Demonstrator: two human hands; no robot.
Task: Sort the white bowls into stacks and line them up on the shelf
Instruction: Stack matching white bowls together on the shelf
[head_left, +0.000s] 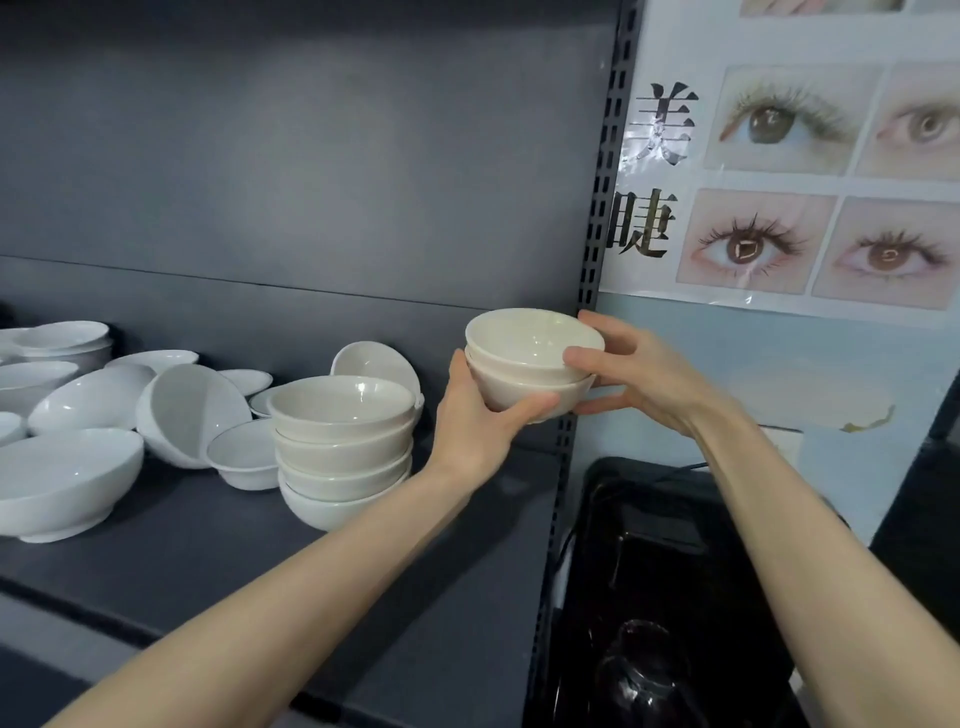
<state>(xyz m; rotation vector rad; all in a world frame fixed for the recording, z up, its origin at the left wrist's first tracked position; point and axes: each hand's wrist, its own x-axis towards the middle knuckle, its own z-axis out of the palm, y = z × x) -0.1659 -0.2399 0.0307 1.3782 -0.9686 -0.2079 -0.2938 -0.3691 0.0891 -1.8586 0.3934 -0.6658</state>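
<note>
A: Where are the two nested cream-white round bowls (530, 358)?
B: Between the hands, above the dark grey shelf (208, 545). The left hand (467, 421) curls under the base and the right hand (639, 374) grips the rim. A four-bowl white stack (343, 447) stands left of the left hand.

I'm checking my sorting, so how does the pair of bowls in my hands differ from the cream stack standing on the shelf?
The held pair is two bowls high; the shelf stack is four. The held pair is off the shelf, gripped between left hand and right hand; the shelf stack rests on the shelf, untouched. Both are cream bowls nested rim up, seemingly alike in size.
</note>
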